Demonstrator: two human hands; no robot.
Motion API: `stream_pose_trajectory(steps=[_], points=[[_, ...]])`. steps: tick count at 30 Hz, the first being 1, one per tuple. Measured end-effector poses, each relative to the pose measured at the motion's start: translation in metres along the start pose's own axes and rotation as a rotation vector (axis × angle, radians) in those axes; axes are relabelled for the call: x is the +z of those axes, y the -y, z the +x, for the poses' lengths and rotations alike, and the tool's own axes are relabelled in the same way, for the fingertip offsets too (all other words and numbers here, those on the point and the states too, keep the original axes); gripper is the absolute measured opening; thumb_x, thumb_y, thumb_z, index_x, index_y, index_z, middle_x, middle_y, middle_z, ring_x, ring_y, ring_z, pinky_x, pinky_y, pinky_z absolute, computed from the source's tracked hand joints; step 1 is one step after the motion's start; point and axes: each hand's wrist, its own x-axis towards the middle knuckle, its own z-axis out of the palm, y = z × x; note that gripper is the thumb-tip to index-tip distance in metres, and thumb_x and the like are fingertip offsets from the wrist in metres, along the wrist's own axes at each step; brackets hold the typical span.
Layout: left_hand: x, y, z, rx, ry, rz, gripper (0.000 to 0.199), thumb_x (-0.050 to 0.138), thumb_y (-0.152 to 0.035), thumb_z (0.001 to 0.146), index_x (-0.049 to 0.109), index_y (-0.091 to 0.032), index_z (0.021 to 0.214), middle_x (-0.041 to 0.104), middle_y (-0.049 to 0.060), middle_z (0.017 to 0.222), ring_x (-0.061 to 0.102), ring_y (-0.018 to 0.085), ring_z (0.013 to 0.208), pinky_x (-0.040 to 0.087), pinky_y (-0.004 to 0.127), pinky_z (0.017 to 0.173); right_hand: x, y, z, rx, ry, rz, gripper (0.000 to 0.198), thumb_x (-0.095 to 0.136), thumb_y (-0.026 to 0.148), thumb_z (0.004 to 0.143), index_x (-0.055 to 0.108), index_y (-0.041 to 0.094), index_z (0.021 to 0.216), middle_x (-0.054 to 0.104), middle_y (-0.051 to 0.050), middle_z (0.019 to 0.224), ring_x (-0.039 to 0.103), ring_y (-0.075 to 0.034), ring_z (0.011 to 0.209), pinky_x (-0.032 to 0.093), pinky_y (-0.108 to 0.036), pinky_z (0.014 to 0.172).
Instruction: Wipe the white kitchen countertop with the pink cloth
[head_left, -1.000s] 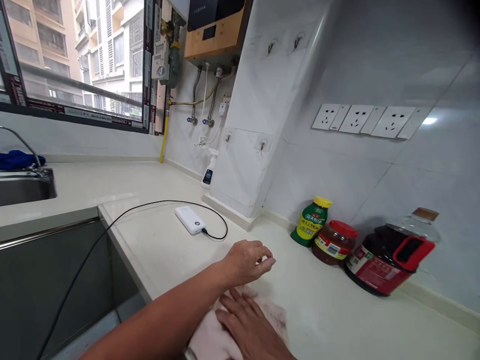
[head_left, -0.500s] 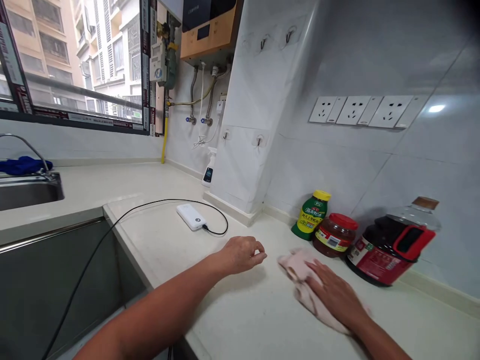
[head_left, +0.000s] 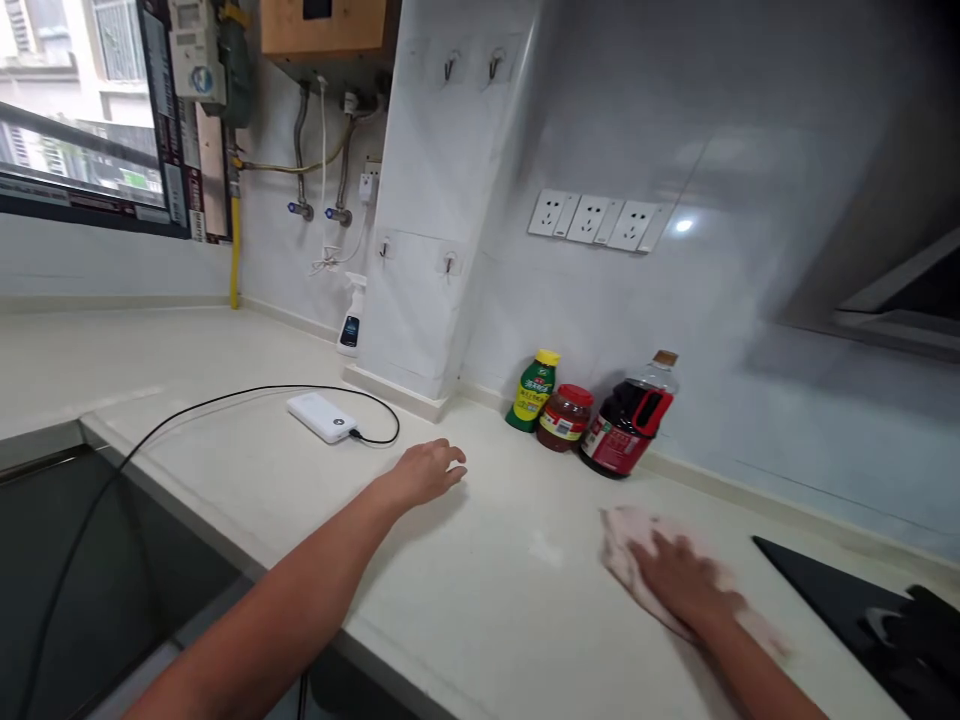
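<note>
My right hand (head_left: 679, 580) lies flat on a pale pink cloth (head_left: 621, 532) spread on the cream countertop (head_left: 487, 590), in front of and to the right of three bottles. My left hand (head_left: 426, 470) rests on the counter with loosely curled fingers and holds nothing. It sits just right of a white power bank (head_left: 320, 417) with a black cable (head_left: 195, 405).
A green squeeze bottle (head_left: 532, 389), a red-lidded jar (head_left: 564, 417) and a large dark jug with a red handle (head_left: 628, 418) stand against the wall. A black cooktop (head_left: 847, 600) lies at far right. A spray bottle (head_left: 350, 320) stands in the corner. The counter's front edge runs along the lower left.
My right hand has slid the cloth to the right across the counter, from beside my left hand to past the bottles. The view has swung right, and the sink has left it.
</note>
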Motion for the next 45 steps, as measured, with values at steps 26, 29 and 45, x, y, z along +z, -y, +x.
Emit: stream_pose_trajectory(steps=[26, 29, 45], points=[[-0.001, 0.010, -0.001, -0.029, 0.046, -0.187, 0.048, 0.045, -0.057, 0.087, 0.073, -0.020, 0.100, 0.072, 0.010, 0.107, 0.066, 0.026, 0.096, 0.050, 0.034, 0.084, -0.021, -0.064, -0.045, -0.162, 0.011, 0.087, 0.053, 0.028, 0.045, 0.095, 0.053, 0.027, 0.139, 0.047, -0.008, 0.150, 0.036, -0.029, 0.143, 0.033, -0.055, 0.113], [-0.002, 0.008, -0.003, -0.023, 0.067, -0.177, 0.049, 0.045, -0.057, 0.087, 0.073, -0.020, 0.102, 0.071, 0.010, 0.108, 0.066, 0.027, 0.097, 0.050, 0.035, 0.085, -0.013, -0.131, -0.091, -0.047, -0.076, 0.027, 0.056, 0.032, 0.054, 0.089, 0.063, 0.026, 0.126, 0.052, -0.011, 0.145, 0.041, -0.032, 0.139, 0.040, -0.055, 0.109], [0.016, -0.009, 0.008, 0.060, 0.126, -0.133, 0.050, 0.046, -0.057, 0.085, 0.072, -0.018, 0.105, 0.070, 0.011, 0.104, 0.067, 0.026, 0.096, 0.050, 0.034, 0.084, -0.045, 0.104, -0.188, -0.366, 0.197, 0.342, 0.063, 0.041, 0.058, 0.097, 0.037, 0.029, 0.153, 0.018, -0.002, 0.163, 0.012, -0.038, 0.150, 0.016, -0.072, 0.118]])
